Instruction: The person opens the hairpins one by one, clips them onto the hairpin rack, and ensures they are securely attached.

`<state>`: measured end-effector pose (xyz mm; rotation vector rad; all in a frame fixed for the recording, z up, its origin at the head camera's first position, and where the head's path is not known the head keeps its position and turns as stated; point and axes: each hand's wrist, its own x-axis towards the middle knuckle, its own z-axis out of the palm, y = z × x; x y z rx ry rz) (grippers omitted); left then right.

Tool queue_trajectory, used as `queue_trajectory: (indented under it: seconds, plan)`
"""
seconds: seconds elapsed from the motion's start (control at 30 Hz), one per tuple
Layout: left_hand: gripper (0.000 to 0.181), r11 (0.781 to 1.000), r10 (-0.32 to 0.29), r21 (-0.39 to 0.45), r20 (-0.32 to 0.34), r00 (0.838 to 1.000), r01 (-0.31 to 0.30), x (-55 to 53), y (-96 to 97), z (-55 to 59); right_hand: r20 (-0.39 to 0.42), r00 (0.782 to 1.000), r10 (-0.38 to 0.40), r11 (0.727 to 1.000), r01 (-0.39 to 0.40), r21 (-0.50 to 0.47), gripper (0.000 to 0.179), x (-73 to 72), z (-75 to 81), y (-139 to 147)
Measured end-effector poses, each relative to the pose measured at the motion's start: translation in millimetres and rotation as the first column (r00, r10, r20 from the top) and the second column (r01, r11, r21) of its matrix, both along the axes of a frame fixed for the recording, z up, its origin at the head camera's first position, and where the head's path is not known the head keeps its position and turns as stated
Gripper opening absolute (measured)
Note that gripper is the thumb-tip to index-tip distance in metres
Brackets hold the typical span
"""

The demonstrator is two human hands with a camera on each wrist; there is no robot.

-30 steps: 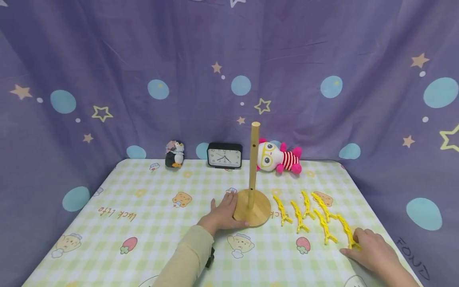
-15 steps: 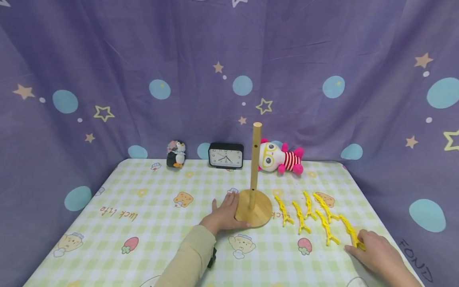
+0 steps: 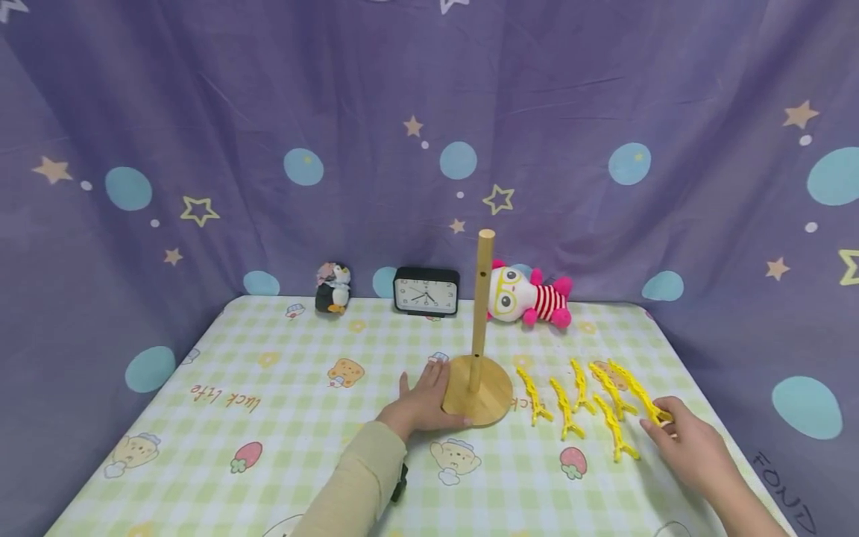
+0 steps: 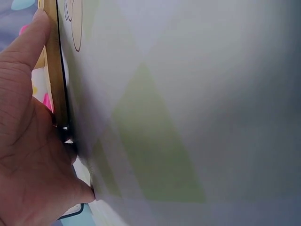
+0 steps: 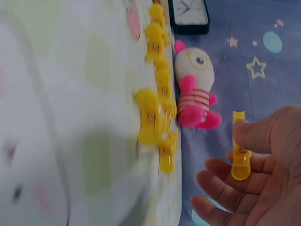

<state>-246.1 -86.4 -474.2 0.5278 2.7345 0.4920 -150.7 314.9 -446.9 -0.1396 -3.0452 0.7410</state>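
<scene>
A round wooden base with an upright wooden post stands on the table, small dark holes showing in the post. My left hand holds the base by its left rim, thumb along the front edge; in the left wrist view the thumb lies against the wooden edge. At the right, my right hand pinches the forked end of a long yellow spring clip between thumb and fingers. The right wrist view shows that clip end-on, raised off the cloth. Several matching yellow clips lie right of the base.
Along the back edge sit a penguin plush, a black alarm clock and a pink-and-white doll, partly behind the post. A checked cloth covers the table. A purple curtain hangs behind and at both sides.
My right hand has lifted the rightmost yellow clip and moved it away from me, toward the back. The left hand stays on the base. The head view has shifted slightly.
</scene>
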Motion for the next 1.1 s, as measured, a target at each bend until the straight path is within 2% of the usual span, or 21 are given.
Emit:
queue_trajectory:
  seconds: [0.07, 0.2, 0.37, 0.57, 0.73, 0.9, 1.1]
  plan:
    - [0.113, 1.000, -0.001, -0.001, 0.002, 1.000, 0.001, -0.1, -0.1, 0.1, -0.014, 0.999, 0.033, 0.999, -0.033, -0.010, 0.052, -4.0, 3.1, -9]
    - [0.114, 1.000, -0.004, 0.007, -0.002, 1.000, 0.004, 1.0, -0.4, 1.5, -0.127, 0.984, 0.128, 0.991, -0.130, -0.012, 0.048, -10.1, 5.4, -28]
    - [0.114, 1.000, -0.010, -0.015, 0.001, 1.000, 0.010, 1.3, -0.1, 0.5, -0.271, 0.938, 0.217, 0.975, -0.219, 0.025, 0.043, -17.6, 7.7, -54]
    - [0.114, 1.000, -0.001, -0.030, 0.016, 1.000, 0.002, -0.8, 0.0, -3.6, -0.372, 0.884, 0.282, 0.959, -0.270, 0.084, 0.040, -30.3, 11.7, -80]
    - [0.115, 0.999, -0.003, -0.051, 0.021, 1.000, 0.004, -1.7, -0.2, -5.3, -0.338, 0.890, 0.306, 0.952, -0.289, 0.102, 0.036, -42.6, 13.8, -97]
    - [0.114, 1.000, -0.009, -0.017, 0.009, 1.000, 0.009, 0.0, -0.3, -1.4, -0.279, 0.895, 0.348, 0.937, -0.324, 0.132, 0.035, -55.5, 14.9, -113]
    - [0.114, 0.999, -0.007, -0.042, 0.007, 1.000, 0.007, 1.2, 0.9, 1.6, -0.212, 0.895, 0.392, 0.919, -0.367, 0.146, 0.032, -70.3, 10.9, -133]
